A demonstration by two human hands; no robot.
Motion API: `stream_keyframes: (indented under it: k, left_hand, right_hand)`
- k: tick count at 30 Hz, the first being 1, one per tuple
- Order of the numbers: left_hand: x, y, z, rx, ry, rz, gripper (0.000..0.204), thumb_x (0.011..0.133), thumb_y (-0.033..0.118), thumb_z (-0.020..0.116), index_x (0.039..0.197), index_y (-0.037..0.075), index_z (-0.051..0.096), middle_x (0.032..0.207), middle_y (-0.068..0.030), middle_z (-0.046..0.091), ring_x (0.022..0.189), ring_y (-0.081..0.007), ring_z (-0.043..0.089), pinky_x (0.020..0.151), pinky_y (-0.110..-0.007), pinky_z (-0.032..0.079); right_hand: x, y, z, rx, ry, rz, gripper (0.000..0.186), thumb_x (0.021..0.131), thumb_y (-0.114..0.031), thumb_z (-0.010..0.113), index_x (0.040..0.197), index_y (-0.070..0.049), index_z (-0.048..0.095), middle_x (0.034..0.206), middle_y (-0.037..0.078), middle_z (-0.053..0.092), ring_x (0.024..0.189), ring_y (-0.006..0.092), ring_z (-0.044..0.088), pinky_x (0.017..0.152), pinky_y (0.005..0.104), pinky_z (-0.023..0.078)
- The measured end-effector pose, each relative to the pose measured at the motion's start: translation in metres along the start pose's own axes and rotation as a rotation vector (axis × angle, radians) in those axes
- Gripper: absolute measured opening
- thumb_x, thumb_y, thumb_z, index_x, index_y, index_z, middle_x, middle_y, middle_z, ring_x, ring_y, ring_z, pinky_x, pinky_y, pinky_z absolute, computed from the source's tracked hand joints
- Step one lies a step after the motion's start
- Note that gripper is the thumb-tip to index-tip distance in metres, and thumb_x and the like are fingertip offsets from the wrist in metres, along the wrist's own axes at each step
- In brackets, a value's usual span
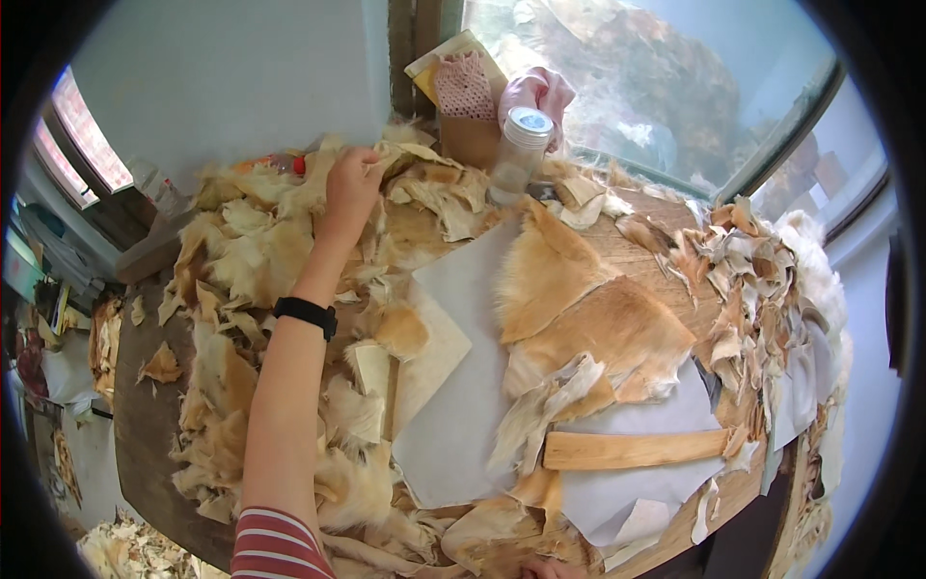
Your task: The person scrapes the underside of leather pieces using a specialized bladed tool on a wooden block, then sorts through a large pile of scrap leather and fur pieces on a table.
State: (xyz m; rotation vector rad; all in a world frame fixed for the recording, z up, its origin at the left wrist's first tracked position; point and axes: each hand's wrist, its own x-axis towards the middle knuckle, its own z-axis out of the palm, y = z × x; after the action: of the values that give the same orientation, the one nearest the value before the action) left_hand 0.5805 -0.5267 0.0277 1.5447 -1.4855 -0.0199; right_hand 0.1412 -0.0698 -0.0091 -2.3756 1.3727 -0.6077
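My left hand point(354, 183), with a black band on its wrist, stretches far across the table to the scraps by the wall. Its fingers are closed at the edge of a pale hide scrap point(407, 154). Only a small part of my right hand point(552, 568) shows at the lower edge, beside tan scraps; its fingers are mostly cut off. Between the hands, tan fur pieces point(603, 328) lie on large grey-white sheets point(453, 376). A flat wooden strip point(637, 450) rests across the sheet at the right.
Fur and hide scraps point(241, 241) heap along the table's left side, and more offcuts point(762, 309) pile at the right. At the back stand a clear lidded jar point(518, 159) and a cardboard box point(470, 141) beneath a window point(637, 87). A red-capped bottle point(289, 164) lies among scraps.
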Motion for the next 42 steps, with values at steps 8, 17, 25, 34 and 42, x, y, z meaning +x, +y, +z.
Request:
stream_keyframes:
  k: [8, 17, 25, 34, 42]
  left_hand:
    - [-0.014, 0.057, -0.061, -0.903, 0.096, -0.381, 0.026, 0.081, -0.004, 0.061, 0.106, -0.001, 0.058, 0.092, -0.0059, 0.06, 0.078, -0.0153, 0.058, 0.07, -0.027, 0.05]
    - [-0.143, 0.209, -0.089, -1.068, -0.325, -0.632, 0.033, 0.084, -0.008, 0.057, 0.114, 0.005, 0.057, 0.086, -0.0028, 0.057, 0.071, -0.0107, 0.057, 0.063, -0.022, 0.049]
    - [-0.261, 0.29, -0.085, -1.133, -0.818, -0.616, 0.025, 0.089, 0.0, 0.056, 0.113, 0.005, 0.063, 0.096, -0.0043, 0.064, 0.082, -0.0121, 0.063, 0.072, -0.023, 0.052]
    - [-0.371, 0.372, -0.084, -1.051, -0.595, -0.842, 0.03, 0.096, 0.022, 0.057, 0.118, 0.002, 0.058, 0.105, -0.0038, 0.064, 0.089, -0.0098, 0.059, 0.074, -0.027, 0.048]
    - [-0.476, 0.442, -0.021, -0.994, -0.139, -0.856, 0.021, 0.093, 0.017, 0.063, 0.106, 0.001, 0.065, 0.092, -0.0001, 0.065, 0.076, -0.006, 0.059, 0.067, -0.022, 0.049]
  right_hand:
    - [-0.006, -0.004, -0.003, 0.018, -0.047, 0.02, 0.021, 0.085, -0.015, 0.067, 0.104, -0.012, 0.061, 0.083, 0.013, 0.064, 0.074, 0.0333, 0.063, 0.065, 0.041, 0.051]
    - [0.029, -0.017, -0.042, 0.334, 0.049, 0.154, 0.026, 0.079, -0.007, 0.071, 0.103, -0.009, 0.061, 0.085, 0.009, 0.065, 0.066, 0.0242, 0.062, 0.057, 0.0343, 0.05]
    - [0.135, -0.011, -0.146, -0.155, 0.434, -0.293, 0.038, 0.075, -0.004, 0.074, 0.11, -0.004, 0.061, 0.103, 0.01, 0.067, 0.091, 0.0244, 0.061, 0.074, 0.0337, 0.049]
    - [0.056, 0.065, -0.134, 1.228, -0.07, 0.263, 0.013, 0.09, -0.012, 0.066, 0.093, 0.001, 0.068, 0.079, -0.004, 0.063, 0.069, 0.0015, 0.05, 0.059, 0.0199, 0.042]
    - [-0.027, 0.098, -0.13, 1.668, -0.132, 0.574, 0.026, 0.096, -0.023, 0.058, 0.104, 0.0, 0.066, 0.094, 0.003, 0.068, 0.079, 0.0078, 0.062, 0.07, 0.0233, 0.05]
